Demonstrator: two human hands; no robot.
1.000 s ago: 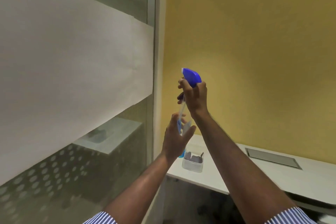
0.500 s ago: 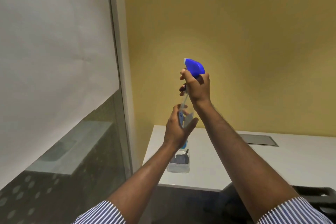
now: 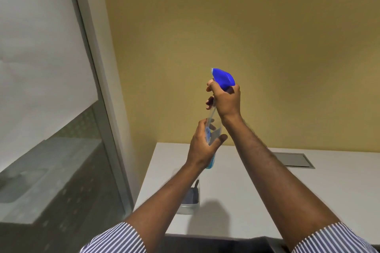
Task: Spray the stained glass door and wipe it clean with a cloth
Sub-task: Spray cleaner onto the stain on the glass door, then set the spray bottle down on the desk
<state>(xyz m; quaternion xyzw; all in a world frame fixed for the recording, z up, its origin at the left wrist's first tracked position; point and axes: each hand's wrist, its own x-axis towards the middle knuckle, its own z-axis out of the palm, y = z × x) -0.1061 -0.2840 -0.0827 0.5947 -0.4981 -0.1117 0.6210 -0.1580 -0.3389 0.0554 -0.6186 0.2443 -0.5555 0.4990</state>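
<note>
Since a second ago the view has swung right: the glass door [image 3: 61, 150] now fills only the left edge of the frame, the yellow wall [image 3: 246, 26] takes the middle, and much more of the white desk [image 3: 257, 191] shows. Both hands remain on the bottle in the same hold.

One spray bottle [image 3: 213, 129] is in view, held upright in front of the wall, above the desk's left end. Two hands carry it. The right hand [image 3: 227, 99] is wrapped around the neck just under the blue trigger head [image 3: 223, 78], fingers curled at the front. The left hand [image 3: 202, 146] grips the clear body lower down, thumb on the near side, fingers around the far side; a little blue liquid shows at the base below that hand. Nozzle and fingertips face left, toward the door.

On the desk stands one clear plastic container [image 3: 190, 201] with something dark inside, partly hidden by the left forearm. One grey flap [image 3: 294, 160] is set flush into the desktop, well to the right.

One door frame post [image 3: 98, 88] runs between the glass and the wall. The door carries one broad frosted band [image 3: 37, 57] above clear, dotted glass. Open air lies between the bottle and the door; the desk's left edge sits near the post. Two striped sleeves [image 3: 115, 240] show at the bottom.
</note>
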